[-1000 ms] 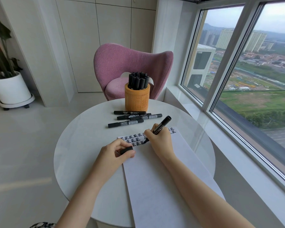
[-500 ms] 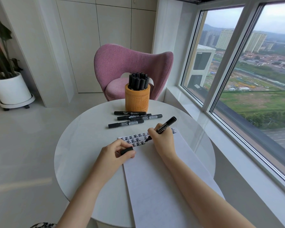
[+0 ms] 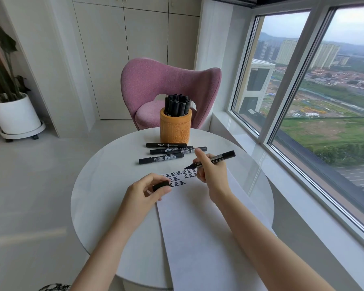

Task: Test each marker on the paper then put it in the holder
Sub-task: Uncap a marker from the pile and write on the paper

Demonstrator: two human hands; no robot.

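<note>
Right hand (image 3: 211, 177) pinches uncapped marker (image 3: 225, 155) mid-barrel; left hand (image 3: 144, 192) pinches cap (image 3: 160, 185). Marker likely light, stiff, smooth; grip barrel.

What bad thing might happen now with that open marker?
The marker in the right hand has its bare tip near the top edge of the paper; a slip might scribble on the table or on the left hand holding the cap. The holder looks packed, so pushing another in might be tight or tip it.
</note>
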